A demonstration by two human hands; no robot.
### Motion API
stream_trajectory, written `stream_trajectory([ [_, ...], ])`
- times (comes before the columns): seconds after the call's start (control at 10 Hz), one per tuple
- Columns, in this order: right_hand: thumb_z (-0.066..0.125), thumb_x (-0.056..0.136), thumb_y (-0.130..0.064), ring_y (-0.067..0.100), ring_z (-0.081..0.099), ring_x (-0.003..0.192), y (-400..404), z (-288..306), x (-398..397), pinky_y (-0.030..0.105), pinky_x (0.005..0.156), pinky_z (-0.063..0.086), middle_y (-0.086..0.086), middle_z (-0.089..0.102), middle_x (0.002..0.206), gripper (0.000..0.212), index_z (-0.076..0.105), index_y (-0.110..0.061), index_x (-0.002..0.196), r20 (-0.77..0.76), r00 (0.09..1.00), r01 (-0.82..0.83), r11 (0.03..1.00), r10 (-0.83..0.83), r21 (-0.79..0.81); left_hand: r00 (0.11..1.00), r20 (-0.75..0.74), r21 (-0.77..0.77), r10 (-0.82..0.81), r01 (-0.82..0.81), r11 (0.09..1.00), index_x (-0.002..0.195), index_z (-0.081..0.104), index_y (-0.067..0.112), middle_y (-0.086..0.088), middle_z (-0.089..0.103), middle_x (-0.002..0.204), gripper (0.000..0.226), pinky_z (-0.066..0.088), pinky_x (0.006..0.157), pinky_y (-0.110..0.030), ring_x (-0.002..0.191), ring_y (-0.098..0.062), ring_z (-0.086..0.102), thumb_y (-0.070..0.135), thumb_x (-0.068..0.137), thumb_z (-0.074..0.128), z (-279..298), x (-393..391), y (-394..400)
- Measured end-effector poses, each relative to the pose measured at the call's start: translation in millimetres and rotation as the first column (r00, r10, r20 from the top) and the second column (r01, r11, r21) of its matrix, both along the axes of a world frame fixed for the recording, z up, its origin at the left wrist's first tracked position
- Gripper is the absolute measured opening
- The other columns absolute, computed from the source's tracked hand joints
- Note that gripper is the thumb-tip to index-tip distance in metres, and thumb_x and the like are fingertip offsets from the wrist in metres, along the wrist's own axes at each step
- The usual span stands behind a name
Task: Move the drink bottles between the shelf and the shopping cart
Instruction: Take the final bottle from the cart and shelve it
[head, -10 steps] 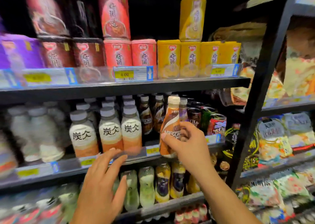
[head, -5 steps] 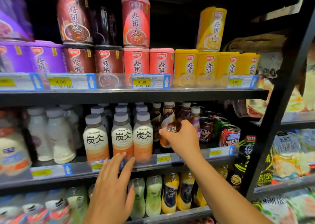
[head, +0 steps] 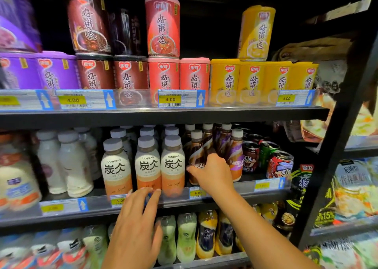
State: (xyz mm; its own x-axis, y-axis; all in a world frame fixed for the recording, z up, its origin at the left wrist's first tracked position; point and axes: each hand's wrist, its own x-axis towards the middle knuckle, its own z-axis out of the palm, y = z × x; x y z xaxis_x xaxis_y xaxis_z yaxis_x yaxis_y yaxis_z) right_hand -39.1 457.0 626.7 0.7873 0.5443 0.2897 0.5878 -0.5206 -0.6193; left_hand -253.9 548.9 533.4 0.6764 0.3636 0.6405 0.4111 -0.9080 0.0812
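My right hand grips a brown Nescafe coffee bottle that stands on the middle shelf, in the front row next to a purple Nescafe bottle. My left hand has straight fingers, and their tips touch the price rail below three Tanbing latte bottles. More Nescafe bottles stand behind the held one. The shopping cart is not in view.
White milk bottles stand left of the lattes and cartoon-printed cans to the right. Porridge cans fill the upper shelf, and green and yellow bottles the lower one. A black upright post borders a snack rack on the right.
My right hand has carried the Nescafe bottle from in front of the shelf edge back onto the shelf among the other coffee bottles. My left hand stays at the price rail.
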Motion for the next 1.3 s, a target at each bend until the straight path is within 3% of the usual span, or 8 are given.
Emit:
stream_trajectory([
  [0.1,0.077,0.088,-0.059,0.021,0.055,0.084,-1,-1,0,0.034,0.066,0.043,-0.006,0.050,0.085,0.050,0.047,-0.020,0.095,0.020,1.000,-0.017,1.000,0.018,-0.023,0.999,0.041,0.011,-0.019,0.018,1.000,0.144,0.057,0.005,-0.011,0.052,0.139,0.069,0.043,0.111,-0.057,0.127,-0.035,0.052,0.028,0.079,0.064,-3,1,1],
  [0.3,0.074,0.092,-0.041,0.023,0.061,0.090,-8,-3,4,0.039,0.074,0.055,-0.001,0.060,0.098,0.035,0.047,-0.021,0.102,0.044,0.997,-0.054,0.996,0.057,-0.064,0.997,0.070,0.014,-0.043,0.043,0.999,0.143,0.058,0.005,-0.011,0.053,0.138,0.067,0.047,0.107,-0.059,0.127,-0.034,0.052,0.033,0.082,0.054,-4,2,1],
  [0.6,0.074,0.094,-0.052,0.022,0.058,0.087,1,-4,-1,0.035,0.068,0.046,-0.003,0.053,0.092,0.042,0.045,-0.021,0.098,0.092,0.996,-0.003,0.996,0.011,-0.093,0.999,0.040,-0.001,-0.031,0.031,1.000,0.143,0.058,0.005,-0.011,0.052,0.138,0.079,0.045,0.110,-0.058,0.127,-0.034,0.052,0.021,0.069,0.079,-4,2,3],
  [1.1,0.065,0.099,-0.055,0.021,0.063,0.092,-10,-6,-10,0.040,0.076,0.058,-0.004,0.058,0.098,0.037,0.047,-0.023,0.106,0.179,0.983,-0.015,0.997,0.027,-0.069,0.996,0.049,-0.016,-0.072,0.073,0.997,0.145,0.057,0.009,-0.007,0.051,0.140,0.075,0.044,0.112,-0.057,0.129,-0.031,0.052,0.029,0.075,0.077,-4,-1,6],
  [1.2,0.061,0.103,-0.050,0.024,0.066,0.109,-22,-6,-18,0.039,0.085,0.057,0.001,0.065,0.116,0.041,0.051,-0.019,0.127,0.201,0.977,-0.066,0.998,0.069,-0.025,0.996,0.059,-0.027,-0.074,0.076,0.997,0.145,0.056,0.012,-0.002,0.048,0.141,0.066,0.045,0.113,-0.053,0.132,-0.025,0.050,0.039,0.085,0.066,1,-2,2],
  [1.3,0.059,0.104,-0.050,0.024,0.061,0.124,-36,-10,-26,0.040,0.095,0.055,0.003,0.062,0.137,0.058,0.044,-0.017,0.150,0.260,0.960,-0.103,0.994,0.107,-0.031,0.998,0.028,-0.108,-0.049,0.052,0.993,0.151,0.050,0.017,0.004,0.043,0.147,0.065,0.042,0.116,-0.044,0.138,-0.020,0.043,0.052,0.096,0.046,12,-5,-5],
])
